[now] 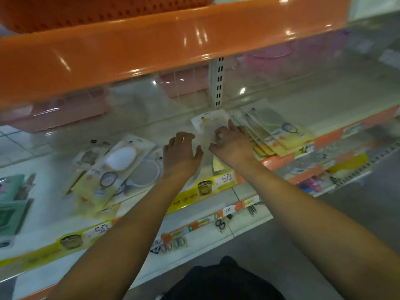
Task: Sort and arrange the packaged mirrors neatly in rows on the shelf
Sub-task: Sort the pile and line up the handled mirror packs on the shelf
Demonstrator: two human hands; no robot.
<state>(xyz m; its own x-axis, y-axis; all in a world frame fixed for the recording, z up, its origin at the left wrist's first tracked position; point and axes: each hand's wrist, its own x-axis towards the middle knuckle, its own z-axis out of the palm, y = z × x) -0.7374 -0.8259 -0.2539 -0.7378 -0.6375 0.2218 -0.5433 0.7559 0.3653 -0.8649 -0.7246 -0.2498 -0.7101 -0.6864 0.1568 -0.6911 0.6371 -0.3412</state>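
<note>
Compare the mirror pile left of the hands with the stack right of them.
The left pile is loose and splayed at differing angles; the right stack is overlapped evenly in a tidy row. The left pile lies clear of both hands; the right stack lies beside the right hand. Both hold yellow-carded mirror packs.

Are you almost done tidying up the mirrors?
About halfway, it seems. Done: the overlapping row of packaged mirrors on the right looks lined up. In hand: the right hand and left hand are on a white mirror pack in the middle; whether either grips it is unclear. Left: the loose mirror packs on the left lie crooked on top of each other.
</note>
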